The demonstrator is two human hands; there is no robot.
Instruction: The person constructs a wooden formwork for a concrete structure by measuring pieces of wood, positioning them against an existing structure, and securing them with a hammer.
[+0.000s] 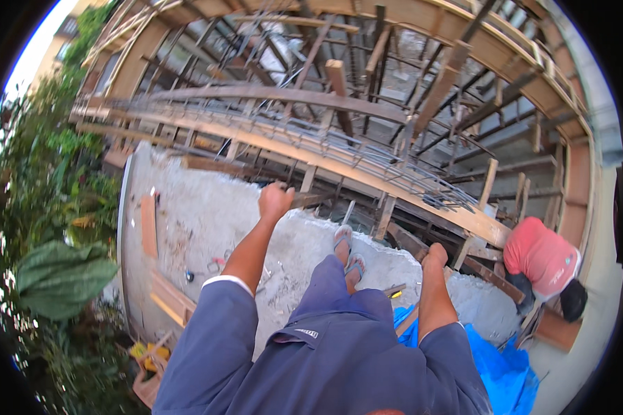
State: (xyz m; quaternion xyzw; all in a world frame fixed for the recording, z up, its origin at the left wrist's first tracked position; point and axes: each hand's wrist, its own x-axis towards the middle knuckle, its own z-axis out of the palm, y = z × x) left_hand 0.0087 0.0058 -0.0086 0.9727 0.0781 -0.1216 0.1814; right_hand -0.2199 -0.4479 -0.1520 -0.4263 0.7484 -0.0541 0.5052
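Note:
My left hand is out ahead of me, its fingers closed at the end of a short dark wooden board by the slab's broken edge. My right hand is lowered on the other side, closed beside a dark plank; its fingertips are hidden, so what it grips cannot be made out. Between my hands, my sandalled feet stand on the rough concrete slab. Just beyond runs a long timber beam form with a cage of steel bars lying along it.
A co-worker in a red shirt bends down at the right. Timber props and bars fill the frame beyond the slab. A blue tarp lies near my right side. Loose boards rest at the left, beside green plants.

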